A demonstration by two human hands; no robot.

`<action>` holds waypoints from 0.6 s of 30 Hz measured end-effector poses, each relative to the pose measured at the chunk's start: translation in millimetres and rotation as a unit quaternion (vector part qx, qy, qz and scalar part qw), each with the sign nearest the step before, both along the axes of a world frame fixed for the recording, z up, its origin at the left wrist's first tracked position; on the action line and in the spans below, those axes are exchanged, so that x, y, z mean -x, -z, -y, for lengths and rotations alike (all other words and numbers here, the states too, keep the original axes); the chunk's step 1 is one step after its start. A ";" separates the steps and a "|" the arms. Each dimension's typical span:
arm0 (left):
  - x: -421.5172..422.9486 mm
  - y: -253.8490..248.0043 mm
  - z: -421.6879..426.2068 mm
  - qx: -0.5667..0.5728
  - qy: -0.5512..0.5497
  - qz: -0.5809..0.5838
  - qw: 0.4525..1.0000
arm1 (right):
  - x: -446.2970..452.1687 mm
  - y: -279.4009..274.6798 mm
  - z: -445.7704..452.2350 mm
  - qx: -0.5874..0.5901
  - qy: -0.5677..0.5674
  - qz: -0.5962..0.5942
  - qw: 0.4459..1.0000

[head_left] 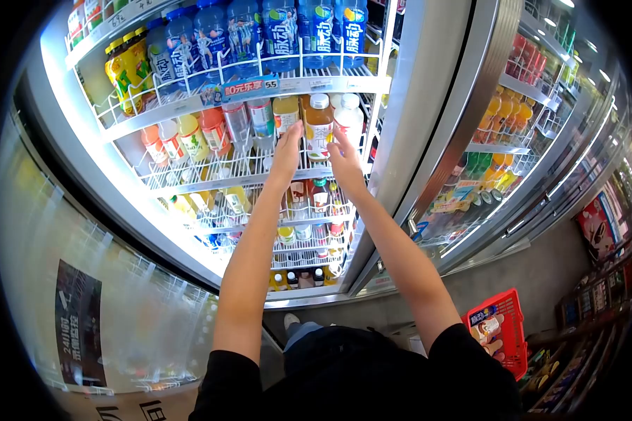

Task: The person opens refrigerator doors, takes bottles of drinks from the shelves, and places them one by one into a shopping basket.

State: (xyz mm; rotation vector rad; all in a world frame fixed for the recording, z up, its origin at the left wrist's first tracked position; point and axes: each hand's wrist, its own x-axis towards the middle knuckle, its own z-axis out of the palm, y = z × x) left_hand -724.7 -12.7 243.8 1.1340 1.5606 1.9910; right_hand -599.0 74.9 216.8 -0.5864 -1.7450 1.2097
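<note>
Both arms reach into an open, lit drinks fridge. A tea bottle with a white cap and amber contents (318, 130) stands upright at the front of the second shelf, between my hands. My left hand (286, 151) is at its left side, fingers stretched upward. My right hand (346, 158) is at its right side with the fingers apart, close to the label. Whether either hand touches the bottle is hard to tell. A white-capped pale bottle (349, 116) stands just behind my right hand, and a yellow bottle (286, 112) is behind my left fingertips.
Blue bottles (281, 35) line the shelf above, behind a wire rail. More drinks fill the lower shelves. The opened glass door (133, 309) is at the left, another fridge (498, 140) at the right. A red basket (516, 337) holding items is at the lower right.
</note>
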 end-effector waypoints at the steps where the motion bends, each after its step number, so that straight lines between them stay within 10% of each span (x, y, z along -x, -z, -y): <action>1: 12.3 11.0 -14.1 0.014 -0.001 0.001 1.000 | -0.7 -10.2 3.8 -0.003 0.010 0.035 0.999; 9: 21.1 12.8 -38.8 0.035 0.033 0.075 0.996 | 33.6 -3.7 -14.7 -0.250 0.185 0.098 0.945; 12: 18.4 10.6 -30.0 0.035 0.034 0.082 0.995 | 20.8 -14.7 -11.3 -0.013 0.040 0.020 0.999; 18: -4.1 -10.2 -7.3 -0.025 0.076 -0.023 0.997 | -7.3 -23.0 -2.8 -0.006 0.002 -0.052 0.999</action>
